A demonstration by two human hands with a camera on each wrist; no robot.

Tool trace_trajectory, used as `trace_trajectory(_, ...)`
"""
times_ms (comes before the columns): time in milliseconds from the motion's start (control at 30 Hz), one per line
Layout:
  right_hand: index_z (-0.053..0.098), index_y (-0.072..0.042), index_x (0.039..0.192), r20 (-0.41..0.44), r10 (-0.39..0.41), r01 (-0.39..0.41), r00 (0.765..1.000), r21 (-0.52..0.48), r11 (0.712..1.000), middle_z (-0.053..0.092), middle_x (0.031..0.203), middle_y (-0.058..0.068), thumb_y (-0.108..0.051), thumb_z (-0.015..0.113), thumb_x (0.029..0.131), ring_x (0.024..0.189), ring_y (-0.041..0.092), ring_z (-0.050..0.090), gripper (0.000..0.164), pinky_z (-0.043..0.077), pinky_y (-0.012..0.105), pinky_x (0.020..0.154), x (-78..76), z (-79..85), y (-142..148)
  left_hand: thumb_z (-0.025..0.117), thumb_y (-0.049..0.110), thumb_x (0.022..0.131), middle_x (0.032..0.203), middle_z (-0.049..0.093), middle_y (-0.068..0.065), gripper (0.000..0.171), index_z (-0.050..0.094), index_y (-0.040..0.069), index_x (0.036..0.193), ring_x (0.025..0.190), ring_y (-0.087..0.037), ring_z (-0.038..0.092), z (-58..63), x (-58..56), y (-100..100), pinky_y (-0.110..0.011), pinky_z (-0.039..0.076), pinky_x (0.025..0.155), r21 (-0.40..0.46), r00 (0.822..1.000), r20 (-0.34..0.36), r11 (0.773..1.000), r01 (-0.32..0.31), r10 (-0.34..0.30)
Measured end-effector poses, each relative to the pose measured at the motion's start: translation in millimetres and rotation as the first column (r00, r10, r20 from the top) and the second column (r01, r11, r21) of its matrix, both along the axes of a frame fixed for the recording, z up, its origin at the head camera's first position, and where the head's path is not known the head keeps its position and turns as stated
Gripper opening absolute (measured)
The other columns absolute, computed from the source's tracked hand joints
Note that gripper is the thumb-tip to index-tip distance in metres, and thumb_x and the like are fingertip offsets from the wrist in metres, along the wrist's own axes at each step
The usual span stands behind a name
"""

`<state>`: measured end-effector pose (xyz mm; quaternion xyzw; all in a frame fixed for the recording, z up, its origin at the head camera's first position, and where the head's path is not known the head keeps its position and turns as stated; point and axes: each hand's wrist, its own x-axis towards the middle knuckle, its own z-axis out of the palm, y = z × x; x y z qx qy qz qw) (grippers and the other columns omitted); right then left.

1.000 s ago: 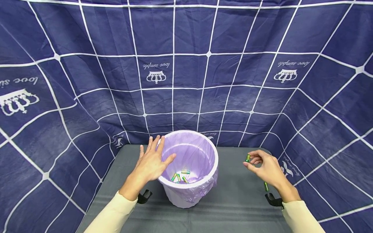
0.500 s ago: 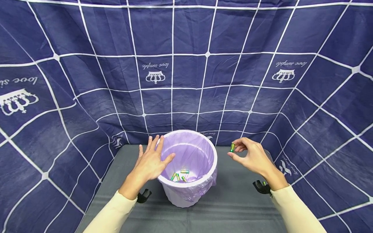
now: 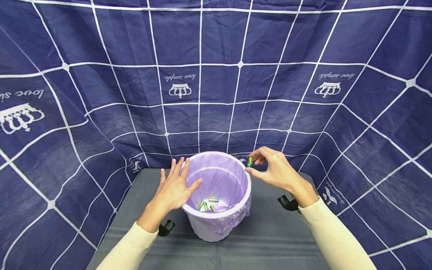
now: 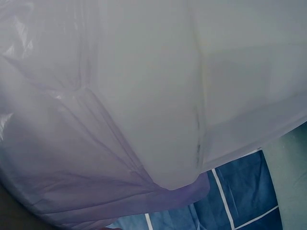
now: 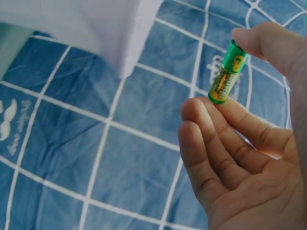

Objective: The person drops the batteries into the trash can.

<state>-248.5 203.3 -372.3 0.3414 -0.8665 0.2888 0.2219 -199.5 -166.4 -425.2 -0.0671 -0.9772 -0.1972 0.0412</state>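
Between thumb and fingertip my right hand [image 3: 275, 170] pinches a green and yellow battery [image 3: 250, 161] by its ends, beside the right rim of a white bin [image 3: 250, 187]. The right wrist view shows the same battery [image 5: 229, 72] in the right hand [image 5: 240, 158], its label facing the camera. A thin purple liner [image 3: 219, 180] covers the bin's inside and folds over the rim. My left hand [image 3: 175, 189] lies at the bin's left rim with fingers spread and straight. Inside at the bottom lie several similar batteries [image 3: 206, 206]. In the left wrist view the bin's wall and liner [image 4: 96, 158] fill most of the frame.
The bin stands on a grey tabletop [image 3: 270, 232]. Dark blue cloth [image 3: 216, 86] with white grid lines rises behind it and on both sides. Black straps [image 3: 287, 203] are on both wrists.
My right hand has carried the battery leftward, from over the right of the table to the bin's rim. The left hand stays in place.
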Motion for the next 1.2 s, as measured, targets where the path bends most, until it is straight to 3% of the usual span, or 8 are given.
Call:
trace_trajectory(400,0.08,-0.009,0.125,0.076,0.103,-0.108,0.992,0.071,0.992,0.081,0.112,0.005,-0.028,0.096,0.095,0.099,0.023,0.079,0.039,0.067,0.045,0.092,-13.7,26.7,-46,0.056,0.071,0.115,0.196,0.02,-0.021,0.1,0.025,0.009,0.187,0.184,-0.05,0.007,0.9,0.2,0,-0.085,0.004,0.141,-0.012,1.0,-0.001,1.0,-0.002,0.002)
trace_trajectory(633,0.08,-0.009,0.123,0.105,0.148,-0.159,0.983,0.101,0.982,0.081,0.111,0.003,-0.028,0.096,0.096,0.1,0.019,0.077,0.037,0.067,0.041,0.095,-23.3,31.9,-69,0.056,0.071,0.115,0.196,0.019,-0.021,0.1,0.024,0.009,0.187,0.184,-0.05,0.007,0.4,0.2,1,-0.085,0.004,0.141,-0.009,1.0,0.01,1.0,-0.004,0.004)
trace_trajectory(867,0.079,-0.006,0.124,0.12,0.197,-0.211,0.973,0.118,0.97,0.084,0.117,0.012,-0.026,0.096,0.096,0.101,0.022,0.078,0.038,0.068,0.044,0.096,-35.2,37.3,-91,0.058,0.067,0.115,0.196,0.02,-0.022,0.098,0.024,0.009,0.187,0.183,-0.051,0.007,0.9,-0.9,1,-0.087,0.004,0.14,-0.007,1.0,0.01,1.0,-0.004,0.004)
trace_trajectory(1200,0.08,-0.006,0.128,0.151,0.185,-0.208,0.971,0.152,0.966,0.084,0.121,0.008,-0.029,0.095,0.097,0.105,0.021,0.08,0.042,0.067,0.039,0.099,-48.2,35.4,-107,0.057,0.068,0.116,0.195,0.02,-0.022,0.098,0.023,0.009,0.187,0.183,-0.052,0.009,1.5,-2.0,2,-0.087,0.005,0.139,-0.019,1.0,0.002,1.0,-0.001,0.001)
